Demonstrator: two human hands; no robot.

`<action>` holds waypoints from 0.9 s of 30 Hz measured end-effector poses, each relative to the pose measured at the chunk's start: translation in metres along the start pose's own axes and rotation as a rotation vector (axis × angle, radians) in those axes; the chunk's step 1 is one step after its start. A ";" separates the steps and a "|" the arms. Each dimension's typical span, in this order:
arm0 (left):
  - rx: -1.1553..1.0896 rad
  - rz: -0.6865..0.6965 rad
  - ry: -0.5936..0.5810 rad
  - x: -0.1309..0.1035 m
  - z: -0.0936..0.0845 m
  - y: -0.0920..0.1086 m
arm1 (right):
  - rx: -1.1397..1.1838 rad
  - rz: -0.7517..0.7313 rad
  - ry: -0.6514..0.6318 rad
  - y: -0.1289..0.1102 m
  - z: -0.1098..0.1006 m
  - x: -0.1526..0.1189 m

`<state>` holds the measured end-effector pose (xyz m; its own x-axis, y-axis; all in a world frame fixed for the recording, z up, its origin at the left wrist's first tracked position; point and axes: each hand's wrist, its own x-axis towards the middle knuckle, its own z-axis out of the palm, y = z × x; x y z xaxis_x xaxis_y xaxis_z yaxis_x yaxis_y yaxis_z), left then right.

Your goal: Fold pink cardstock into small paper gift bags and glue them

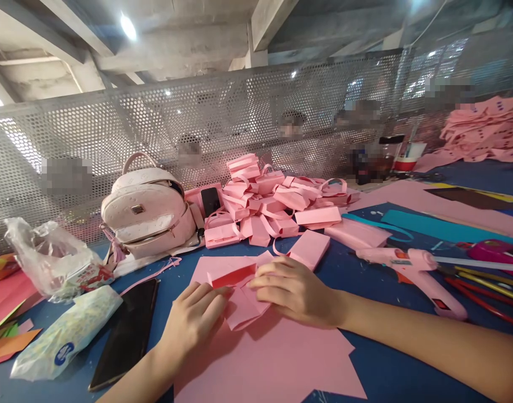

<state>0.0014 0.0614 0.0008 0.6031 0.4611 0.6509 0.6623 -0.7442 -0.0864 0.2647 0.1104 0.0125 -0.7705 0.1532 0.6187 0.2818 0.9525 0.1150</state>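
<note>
A half-folded pink paper box lies in front of me, its open side showing a deeper pink inside. My left hand has its fingers closed on the box's left edge. From the other side, my right hand grips the box's right flap with bent fingers, and its thumb is hidden. Under both hands spreads a large pink paper sheet. A finished-looking pink paper box with a thin strip rests just beyond my right hand. Farther back rises a heap of pink paper boxes with looped strips.
A pink glue gun lies at right, near pencils and a teal strip. At left are a dark phone, a tissue pack, a plastic bag and a pale backpack. A perforated metal screen stands behind.
</note>
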 end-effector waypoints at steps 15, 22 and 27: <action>-0.012 -0.070 -0.127 0.000 0.001 0.002 | 0.138 0.189 -0.169 0.009 0.009 -0.005; -0.085 -0.303 -0.116 -0.005 0.004 0.003 | 0.232 0.381 -0.083 0.004 0.005 -0.001; -0.354 -0.618 -0.165 -0.003 0.002 0.005 | 0.291 0.597 -0.014 0.001 0.006 0.001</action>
<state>0.0036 0.0567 -0.0032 0.2434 0.8936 0.3772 0.7368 -0.4233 0.5273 0.2604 0.1132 0.0088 -0.5375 0.6784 0.5009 0.4980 0.7347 -0.4606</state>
